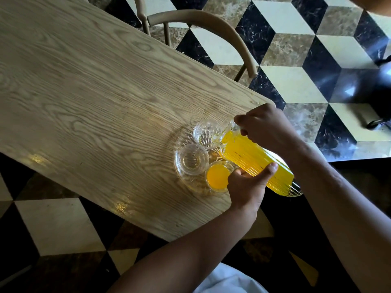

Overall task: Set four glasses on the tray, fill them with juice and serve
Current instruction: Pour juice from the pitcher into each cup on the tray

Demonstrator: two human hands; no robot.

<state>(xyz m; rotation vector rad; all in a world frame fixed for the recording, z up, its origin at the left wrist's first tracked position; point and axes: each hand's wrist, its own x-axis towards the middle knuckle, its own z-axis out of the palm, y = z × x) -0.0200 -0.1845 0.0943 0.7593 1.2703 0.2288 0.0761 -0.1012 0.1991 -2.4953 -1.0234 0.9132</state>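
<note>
Left hand cupped the ribbed glass jug of orange juice from beneath, right hand gripping its neck, spout tipped over the far empty tumbler on the clear glass tray. Better poured slowly; one glass stood full, on the wooden bench.

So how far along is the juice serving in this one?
Done: glasses stand on the glass tray, and one glass is full. In hand: both hands, left hand and right hand, tilt the jug towards an empty glass. Left: another empty glass, any hidden glass, serving.
</note>
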